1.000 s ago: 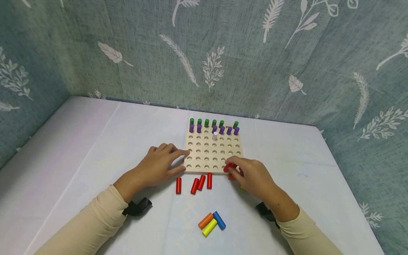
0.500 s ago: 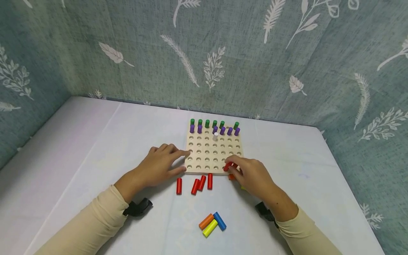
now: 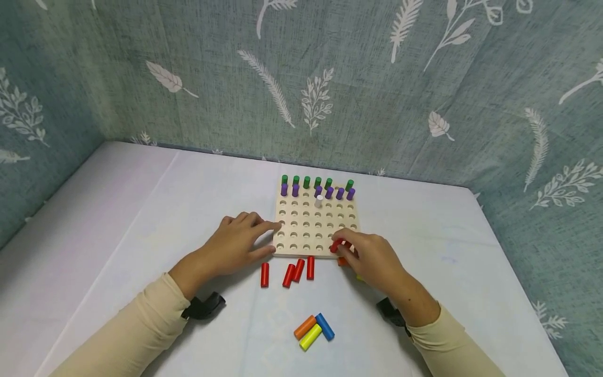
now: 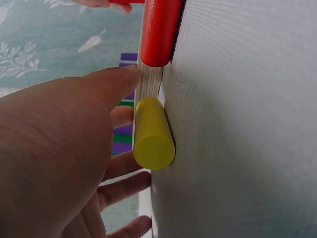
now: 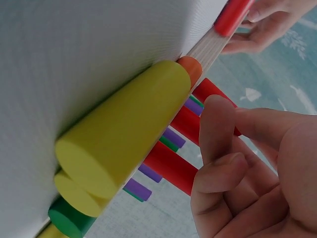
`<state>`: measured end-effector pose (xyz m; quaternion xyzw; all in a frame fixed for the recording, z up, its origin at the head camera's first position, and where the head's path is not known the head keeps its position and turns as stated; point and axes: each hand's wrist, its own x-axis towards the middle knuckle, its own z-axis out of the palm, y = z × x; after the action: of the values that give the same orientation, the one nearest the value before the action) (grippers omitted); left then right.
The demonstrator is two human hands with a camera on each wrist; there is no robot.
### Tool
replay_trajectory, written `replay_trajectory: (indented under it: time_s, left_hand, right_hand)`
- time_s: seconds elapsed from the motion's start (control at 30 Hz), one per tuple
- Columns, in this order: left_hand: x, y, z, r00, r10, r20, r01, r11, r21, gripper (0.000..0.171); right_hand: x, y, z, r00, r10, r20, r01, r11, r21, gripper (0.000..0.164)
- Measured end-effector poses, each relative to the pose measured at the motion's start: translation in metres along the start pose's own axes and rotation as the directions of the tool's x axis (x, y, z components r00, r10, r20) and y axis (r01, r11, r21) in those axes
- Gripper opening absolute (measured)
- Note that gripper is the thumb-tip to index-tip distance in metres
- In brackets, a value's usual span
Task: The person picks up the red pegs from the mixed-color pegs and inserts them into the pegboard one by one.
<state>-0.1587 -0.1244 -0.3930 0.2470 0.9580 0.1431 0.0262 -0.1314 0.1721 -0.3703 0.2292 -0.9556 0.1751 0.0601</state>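
Observation:
My right hand (image 3: 374, 256) pinches a red peg (image 3: 336, 245) at the front right of a pale wooden pegboard (image 3: 300, 225). In the right wrist view that red peg (image 5: 205, 89) sits between thumb and fingertips, and more red pegs (image 5: 171, 166) stand on the board beside the fingers. Whether the pinched peg is in a hole cannot be seen. My left hand (image 3: 240, 243) touches the board's left edge, fingers extended; in the left wrist view its thumb (image 4: 114, 84) rests against that edge. Several red pegs (image 3: 299, 270) lie before the board.
Green pegs (image 3: 306, 182) and purple pegs (image 3: 329, 192) fill most of the two back rows, with one white peg (image 3: 319, 201) in front. An orange peg (image 3: 304, 327), a yellow peg (image 3: 310, 337) and a blue peg (image 3: 325, 326) lie nearer. More yellow pegs (image 5: 124, 129) lie by the right hand.
The red peg in my right hand has tilted more upright and dropped slightly toward the board. My left hand stays where it was.

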Motion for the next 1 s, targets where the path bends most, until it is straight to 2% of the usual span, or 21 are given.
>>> replay_trajectory:
  time_s: [0.17,0.37,0.57,1.0]
  left_hand:
    - [0.0014,-0.0003,-0.0009,1.000,0.003,-0.016,-0.003,1.000,0.011,0.057]
    - [0.0008,0.0002,-0.0001,1.000,-0.001,-0.001,0.001,1.000,-0.003,0.057]
    - [0.0016,0.0000,-0.0003,1.000,0.008,-0.017,-0.008,1.000,0.008,0.056]
    - [-0.0002,0.0002,0.0047,1.000,-0.004,-0.017,0.004,1.000,0.006,0.055]
  right_hand:
    - [0.0015,-0.0004,-0.0007,1.000,0.003,-0.004,-0.003,1.000,-0.005,0.027]
    - [0.0010,-0.0010,-0.0013,1.000,0.013,0.026,-0.013,1.000,-0.006,0.027]
    - [0.0010,0.0004,-0.0006,1.000,0.001,0.014,-0.001,1.000,-0.007,0.027]
    - [-0.0021,0.0000,0.0040,0.999,0.026,0.034,-0.026,1.000,0.005,0.027]
